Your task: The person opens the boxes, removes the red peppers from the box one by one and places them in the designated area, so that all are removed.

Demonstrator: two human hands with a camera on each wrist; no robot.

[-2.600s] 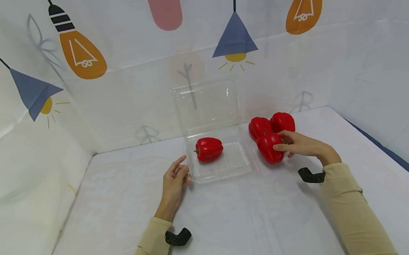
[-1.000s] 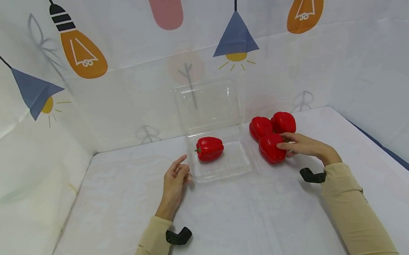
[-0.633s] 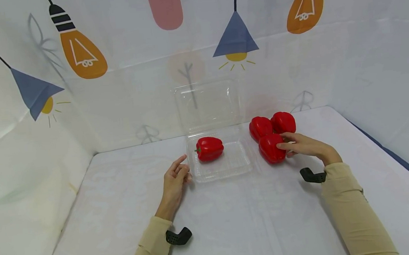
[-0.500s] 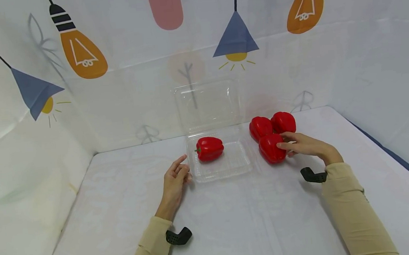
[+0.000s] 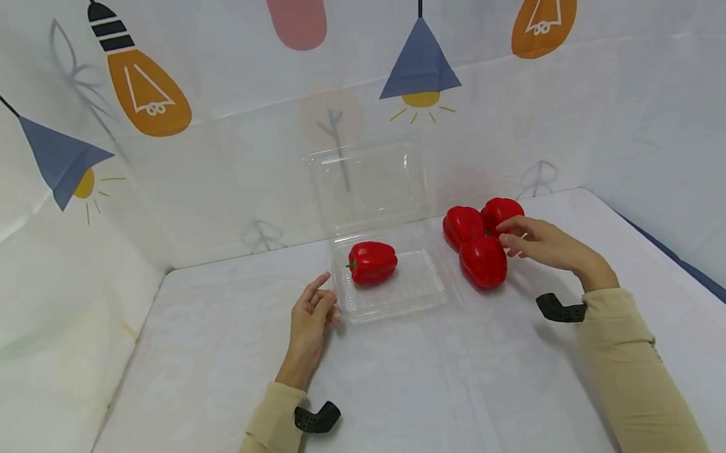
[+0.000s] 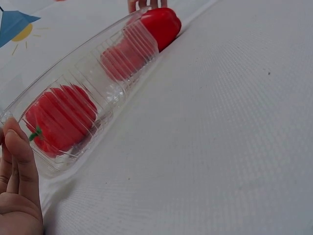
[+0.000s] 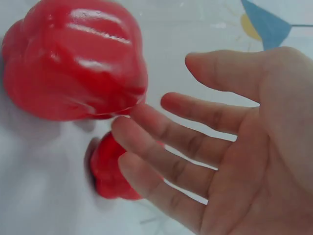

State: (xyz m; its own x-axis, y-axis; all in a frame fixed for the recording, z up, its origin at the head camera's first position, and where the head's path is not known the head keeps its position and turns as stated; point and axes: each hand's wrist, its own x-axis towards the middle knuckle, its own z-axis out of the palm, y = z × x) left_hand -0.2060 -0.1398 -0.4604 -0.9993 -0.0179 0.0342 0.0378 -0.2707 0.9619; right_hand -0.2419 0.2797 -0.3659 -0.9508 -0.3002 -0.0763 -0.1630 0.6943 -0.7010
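A clear plastic clamshell container (image 5: 395, 306) lies on the white table with its lid raised behind. One red bell pepper (image 5: 372, 263) with a green stem lies in its left part. At the container's left edge, my left hand (image 5: 309, 323) pinches the rim between thumb and fingers, as the left wrist view shows. To the right are a front bell pepper (image 5: 484, 263), a rear-left bell pepper (image 5: 463, 225) and a rear-right bell pepper (image 5: 501, 212), grouped closely. My right hand (image 5: 546, 244) hovers just right of them, its fingers spread and holding nothing.
A white sheet (image 5: 236, 158) printed with lamps and bulbs hangs behind and at the sides of the table (image 5: 414, 393). Each sleeve carries a black wrist mount, the left one (image 5: 317, 418) and the right one (image 5: 560, 308).
My right hand has let go of the front bell pepper and moved slightly up and right. That pepper stays beside the other two; the left hand keeps its place.
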